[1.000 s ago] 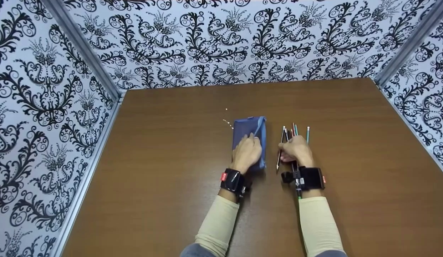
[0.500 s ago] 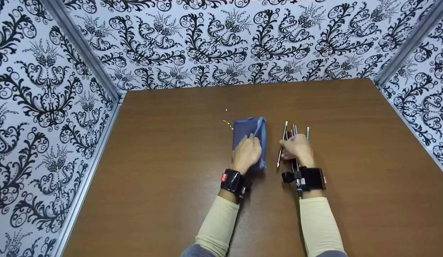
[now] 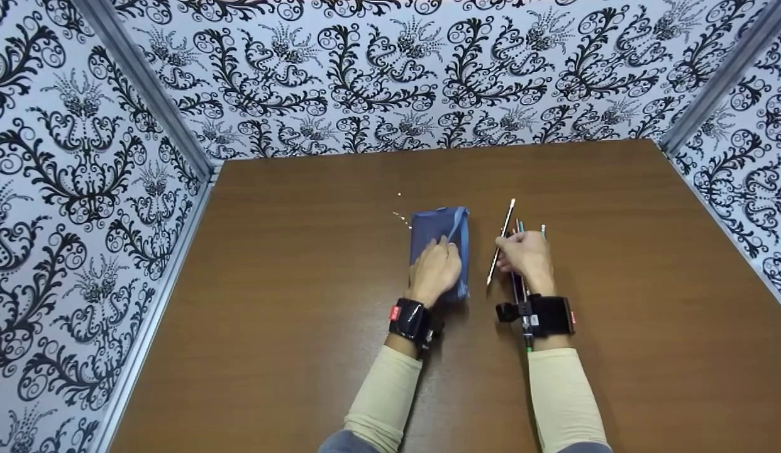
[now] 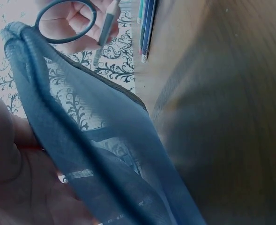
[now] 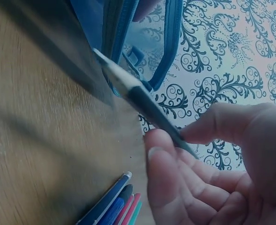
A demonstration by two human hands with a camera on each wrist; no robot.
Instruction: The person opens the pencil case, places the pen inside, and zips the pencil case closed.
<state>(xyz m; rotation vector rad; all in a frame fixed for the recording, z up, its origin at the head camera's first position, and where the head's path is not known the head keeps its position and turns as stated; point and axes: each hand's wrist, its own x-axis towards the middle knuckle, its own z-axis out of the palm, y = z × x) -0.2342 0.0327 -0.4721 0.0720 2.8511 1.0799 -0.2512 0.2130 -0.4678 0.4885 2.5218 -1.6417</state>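
A blue mesh zip pencil case [image 3: 431,224] stands on the table, with my left hand [image 3: 436,267] gripping it from the near side. In the left wrist view the see-through mesh [image 4: 105,117] stretches past the palm, and a dark ring [image 4: 65,40] shows at its upper end. Just right of the case, my right hand [image 3: 527,257] pinches a dark pencil [image 3: 507,217] between thumb and fingers. Its sharpened tip [image 5: 110,68] points down toward the case's blue zipped edge [image 5: 120,33] in the right wrist view.
Several more pencils [image 5: 114,208] lie side by side under my right hand and wrist. A white-ended one [image 3: 543,229] shows beyond the right hand. Small pale bits [image 3: 403,218] lie on the brown table [image 3: 290,251] left of the case. Patterned walls [image 3: 390,75] close off the back and sides.
The pencil in my right hand has risen off the others, its blunt end now farther back and up. The right hand has shifted slightly; the left hand and case stay put.
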